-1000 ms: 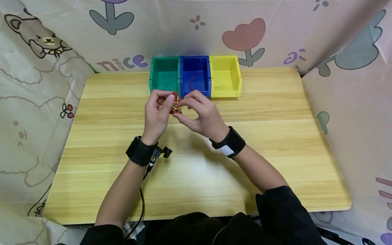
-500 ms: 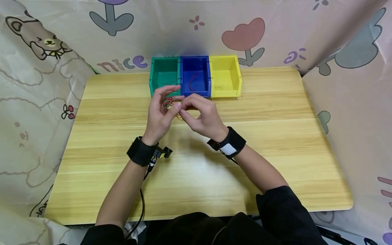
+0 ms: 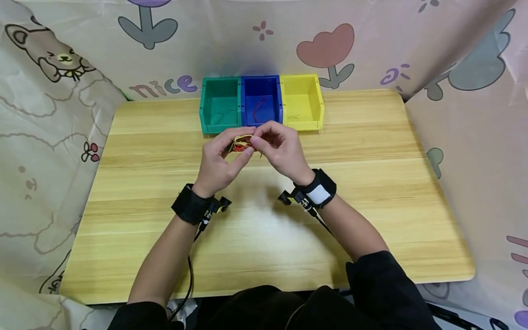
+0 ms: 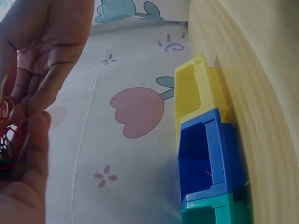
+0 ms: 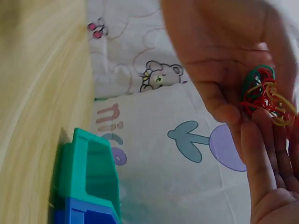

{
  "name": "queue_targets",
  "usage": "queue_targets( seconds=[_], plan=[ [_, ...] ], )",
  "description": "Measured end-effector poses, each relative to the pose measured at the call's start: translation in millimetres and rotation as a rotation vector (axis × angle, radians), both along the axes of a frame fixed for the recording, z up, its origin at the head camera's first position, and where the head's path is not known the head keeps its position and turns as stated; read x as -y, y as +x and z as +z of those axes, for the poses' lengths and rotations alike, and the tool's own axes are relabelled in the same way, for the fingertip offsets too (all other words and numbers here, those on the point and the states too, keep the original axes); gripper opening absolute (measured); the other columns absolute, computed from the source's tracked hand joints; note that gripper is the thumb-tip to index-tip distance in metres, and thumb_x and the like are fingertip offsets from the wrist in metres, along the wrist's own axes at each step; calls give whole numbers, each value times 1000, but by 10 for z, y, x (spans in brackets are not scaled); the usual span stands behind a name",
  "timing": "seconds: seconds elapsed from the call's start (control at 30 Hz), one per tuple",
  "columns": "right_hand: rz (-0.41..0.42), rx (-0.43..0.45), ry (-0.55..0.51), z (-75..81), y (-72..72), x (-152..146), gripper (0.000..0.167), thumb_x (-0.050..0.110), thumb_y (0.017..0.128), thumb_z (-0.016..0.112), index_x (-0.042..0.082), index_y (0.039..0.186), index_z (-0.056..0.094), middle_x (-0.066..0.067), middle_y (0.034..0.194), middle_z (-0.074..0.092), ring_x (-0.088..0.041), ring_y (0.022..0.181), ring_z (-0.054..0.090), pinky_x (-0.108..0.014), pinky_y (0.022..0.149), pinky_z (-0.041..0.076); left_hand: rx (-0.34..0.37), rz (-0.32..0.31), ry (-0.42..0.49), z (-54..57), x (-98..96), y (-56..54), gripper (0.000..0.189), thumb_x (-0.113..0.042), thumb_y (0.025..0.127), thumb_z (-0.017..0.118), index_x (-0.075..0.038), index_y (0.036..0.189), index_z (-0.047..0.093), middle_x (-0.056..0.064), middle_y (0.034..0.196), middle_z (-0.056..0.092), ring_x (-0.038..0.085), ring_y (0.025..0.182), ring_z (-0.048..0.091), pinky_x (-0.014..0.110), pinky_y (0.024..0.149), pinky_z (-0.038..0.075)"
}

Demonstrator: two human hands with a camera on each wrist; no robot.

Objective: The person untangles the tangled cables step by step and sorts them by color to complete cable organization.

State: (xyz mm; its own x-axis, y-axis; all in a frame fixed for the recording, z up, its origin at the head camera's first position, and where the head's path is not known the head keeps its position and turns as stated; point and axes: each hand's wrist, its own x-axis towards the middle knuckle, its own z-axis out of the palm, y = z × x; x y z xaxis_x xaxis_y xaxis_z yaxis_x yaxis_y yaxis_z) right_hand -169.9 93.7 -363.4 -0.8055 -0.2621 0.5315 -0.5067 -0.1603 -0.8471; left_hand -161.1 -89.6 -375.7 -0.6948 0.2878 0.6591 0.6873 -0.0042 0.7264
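A tangle of red, green and yellow rubber bands (image 3: 239, 146) lies in the curled fingers of my left hand (image 3: 218, 160), raised just in front of the bins. My right hand (image 3: 283, 153) meets it from the right, thumb and forefinger pinching at a yellow rubber band (image 5: 281, 101) on the tangle's edge. In the right wrist view the green and red loops sit against the left palm. Only part of the tangle shows at the left edge of the left wrist view, between both hands; fingers hide the rest.
A green bin (image 3: 220, 130), a blue bin (image 3: 281, 103) and a yellow bin (image 3: 303, 124) stand joined at the back of the wooden table (image 3: 264, 238). A red loop (image 3: 257, 110) lies in the blue bin; thin strands show in the other two. Printed curtains (image 3: 231, 41) surround the table.
The left hand's fingers first spread, then curled back round the tangle. The right hand has shifted slightly right, with its thumb and forefinger now pinching a yellow band.
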Motion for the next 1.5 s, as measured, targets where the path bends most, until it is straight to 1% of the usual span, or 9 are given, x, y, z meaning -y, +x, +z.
queue_targets(
  seconds=[0.2,0.3,0.37,0.47,0.57,0.7,1.0,1.27,1.5],
  plan=[
    [12,54,-238,41,-50,-100,5,-10,95,57,-14,93,59,-14,88,71,-22,77,71,-39,74,60,-16,120,-14,-40,11,18,17,6,91,69,8,108,71,13,87,73,23,67,68,24,62,55],
    [-25,5,-223,65,-71,-121,8,-8,95,58,-14,99,61,-14,97,73,-25,83,72,-40,78,59,-11,128,-79,-54,10,26,13,0,94,68,5,105,72,9,83,72,19,62,63,22,57,51],
    [-76,-87,-128,95,-66,-119,18,-8,94,58,-15,110,61,-16,108,72,-29,91,72,-40,82,58,-30,140,-140,-56,7,26,13,-4,95,69,4,104,72,8,84,72,15,63,62,22,56,50],
    [-155,-294,118,147,-45,-94,32,-4,92,61,-12,123,62,-20,121,68,-33,106,68,-39,90,55,-69,164,-214,-57,9,19,11,-5,93,70,2,100,72,8,85,72,11,62,60,22,55,49],
    [-127,-436,385,178,-15,-37,34,6,95,62,-8,126,64,-19,121,68,-29,111,66,-38,94,53,-119,199,-264,-45,12,8,10,-6,91,71,1,97,70,7,83,71,10,60,57,23,54,47],
    [-65,-460,606,155,3,26,27,12,102,58,-4,122,67,-11,105,70,-20,95,65,-33,85,53,-144,238,-306,-30,12,-11,13,-8,89,73,0,97,68,6,81,69,10,57,53,23,54,46],
    [-95,-512,786,171,-50,12,22,16,103,57,-2,107,68,-6,82,60,-20,74,53,-32,69,46,-123,232,-386,9,39,-28,15,-9,88,75,-1,99,69,4,78,67,9,59,55,22,54,46],
    [-130,-530,763,150,-67,-113,22,18,94,74,2,80,67,-5,69,57,-17,61,50,-29,55,41,-174,237,-501,0,118,-58,8,-12,86,75,-4,88,71,0,65,60,10,52,48,23,49,36],
    [-195,-545,592,92,-131,-269,20,6,90,75,4,72,66,-1,62,52,-13,56,45,-27,52,36,-143,256,-491,-32,200,-74,19,-17,90,68,-8,74,67,-4,58,52,11,47,43,28,43,32]
  ],
)
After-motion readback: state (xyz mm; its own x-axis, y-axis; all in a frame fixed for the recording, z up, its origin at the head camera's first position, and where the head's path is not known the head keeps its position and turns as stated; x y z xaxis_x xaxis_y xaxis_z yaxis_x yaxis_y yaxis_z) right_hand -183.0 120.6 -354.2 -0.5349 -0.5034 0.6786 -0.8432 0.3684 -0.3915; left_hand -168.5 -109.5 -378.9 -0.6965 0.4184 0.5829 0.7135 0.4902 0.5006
